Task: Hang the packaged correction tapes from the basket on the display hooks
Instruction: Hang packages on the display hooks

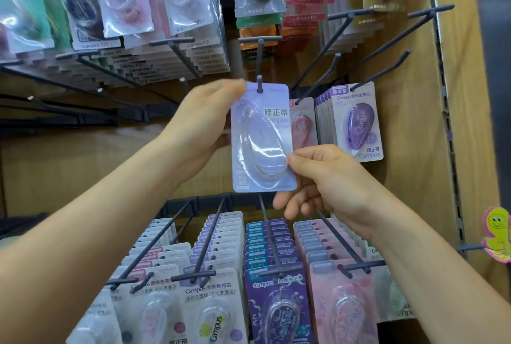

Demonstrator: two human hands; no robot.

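the pack (262, 139) is in the middle of the view, upright and facing the person, with its hang hole at 12 o'clock just on the tip of a hook (259, 85). the left hand (201, 122) grips the pack along its left edge, with the fingertips up at the 11 o'clock corner and other fingers curled behind the card. the right hand (323, 177) pinches the 4 o'clock corner, thumb on the front and fingers underneath behind. both hands are closed on the pack and none is free.

the step seems to be the threading, and it looks only started: the card sits at the very tip. to do it well, the person should keep the card square to the hook and push it straight back along the wire with both hands, not twisting, so that the hole does not tear. the hands should let go only when the pack hangs deep enough. at 3 o'clock, close by, hang a red pack (302, 125) and purple packs (356, 122); the right hand should not knock them
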